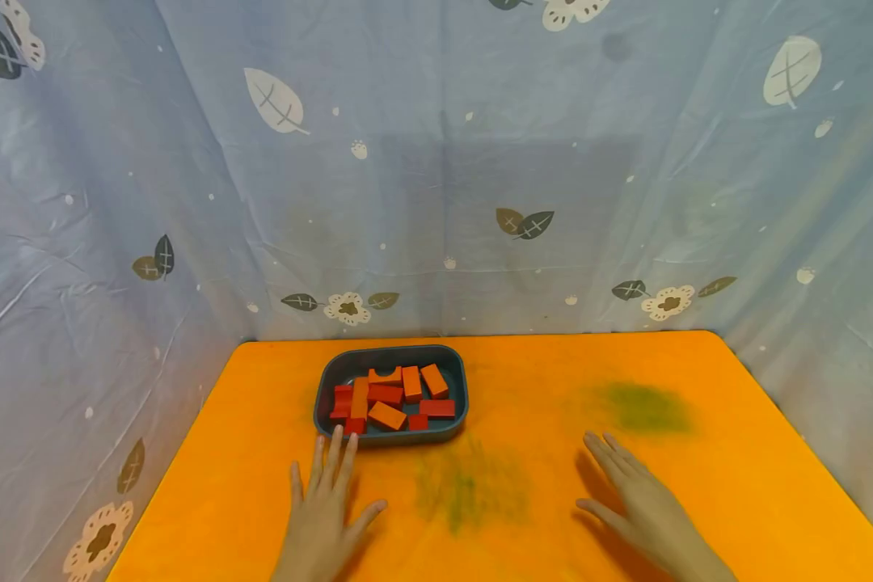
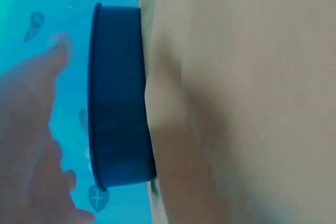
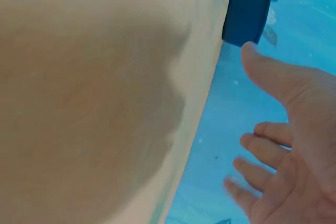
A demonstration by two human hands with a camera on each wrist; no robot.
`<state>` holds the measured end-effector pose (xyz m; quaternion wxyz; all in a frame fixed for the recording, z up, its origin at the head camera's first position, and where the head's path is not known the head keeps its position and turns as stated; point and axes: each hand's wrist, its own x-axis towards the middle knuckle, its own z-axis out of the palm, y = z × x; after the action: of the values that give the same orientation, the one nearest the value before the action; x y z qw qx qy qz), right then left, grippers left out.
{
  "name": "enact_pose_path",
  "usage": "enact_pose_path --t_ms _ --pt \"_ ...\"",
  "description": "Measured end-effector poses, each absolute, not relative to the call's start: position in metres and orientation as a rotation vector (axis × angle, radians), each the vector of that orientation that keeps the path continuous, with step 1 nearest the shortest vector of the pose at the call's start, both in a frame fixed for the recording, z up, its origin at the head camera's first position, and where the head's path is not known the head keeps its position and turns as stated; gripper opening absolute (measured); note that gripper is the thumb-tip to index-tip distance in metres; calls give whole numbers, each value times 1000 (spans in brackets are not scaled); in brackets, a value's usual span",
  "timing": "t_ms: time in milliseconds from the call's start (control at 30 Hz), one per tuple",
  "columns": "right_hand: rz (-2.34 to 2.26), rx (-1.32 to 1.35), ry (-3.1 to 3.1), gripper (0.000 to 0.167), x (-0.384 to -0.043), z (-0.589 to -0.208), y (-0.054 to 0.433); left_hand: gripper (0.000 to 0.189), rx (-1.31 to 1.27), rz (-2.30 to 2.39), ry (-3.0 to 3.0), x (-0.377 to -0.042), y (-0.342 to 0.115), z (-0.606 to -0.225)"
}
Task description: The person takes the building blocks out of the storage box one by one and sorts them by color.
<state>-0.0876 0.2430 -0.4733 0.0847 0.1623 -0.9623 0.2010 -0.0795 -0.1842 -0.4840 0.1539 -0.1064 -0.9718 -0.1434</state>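
Observation:
A dark grey rectangular tray (image 1: pixel 407 439) holds several red and orange toy blocks (image 1: pixel 387 415) on the left half of the table. Just in front of its near left corner is my left hand (image 1: pixel 322 517), fingers spread and holding nothing. My right hand (image 1: pixel 643 509) hovers over the right part of the table, thumb apart from straight fingers, with nothing in it. In the left wrist view the tray's side wall (image 2: pixel 118 93) shows beyond the hand. The right wrist view catches only one end of the tray (image 3: pixel 247 9), past the thumb.
An orange-yellow cloth (image 1: pixel 538 388) covers the table, with green smudges (image 1: pixel 643 406) at the right and near the middle. Blue curtains (image 1: pixel 444 202) printed with leaves and flowers enclose the back and both sides.

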Motion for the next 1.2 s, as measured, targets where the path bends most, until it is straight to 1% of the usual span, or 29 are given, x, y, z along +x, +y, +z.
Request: enact_pose_path --t_ms 167,367,567,767,967,1200 --pt "614 611 -2754 79 -93 -469 234 98 -328 -590 -2708 -92 -198 -475" --pt "511 742 -2615 83 -101 -462 222 92 -211 -1012 -2685 -112 -213 -464" --pt "463 805 -2553 82 -110 -455 210 85 -99 -1421 -2571 -133 -224 -467" --pt "491 815 -2572 79 -117 -449 199 80 -89 -1698 -2400 -143 -225 -474" --pt "555 803 -2653 73 -123 -443 187 72 -4 -1810 -2378 -148 -226 -475" --pt "602 825 -2697 69 -136 -432 166 61 77 -1758 -2388 -152 -229 -477"
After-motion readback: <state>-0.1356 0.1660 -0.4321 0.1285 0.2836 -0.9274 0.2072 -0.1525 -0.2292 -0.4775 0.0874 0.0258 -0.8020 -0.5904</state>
